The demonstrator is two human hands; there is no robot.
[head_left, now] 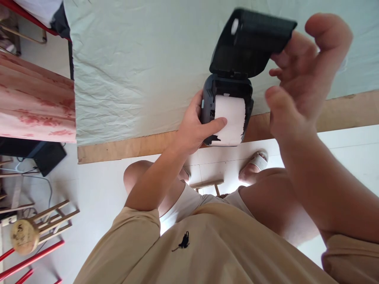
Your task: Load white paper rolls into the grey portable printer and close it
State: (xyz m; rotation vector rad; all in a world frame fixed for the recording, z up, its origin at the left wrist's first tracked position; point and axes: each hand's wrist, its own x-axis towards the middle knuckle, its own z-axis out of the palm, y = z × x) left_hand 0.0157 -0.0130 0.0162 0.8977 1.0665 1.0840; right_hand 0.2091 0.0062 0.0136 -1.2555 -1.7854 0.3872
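left hand: partly hidden behind device | red poles: cropped (frame edge)

One black device and one roll of white paper were at upper centre right; there were two hands, one left hand and one right hand; one worktop crossed the top; two sandaled feet showed at centre; one round-seated stool stood at lower left; one dark emblem marked one shirt.

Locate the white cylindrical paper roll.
In the head view, just right of centre, the white cylindrical paper roll sits inside the open black plastic device, the thumb of the left hand resting on it.
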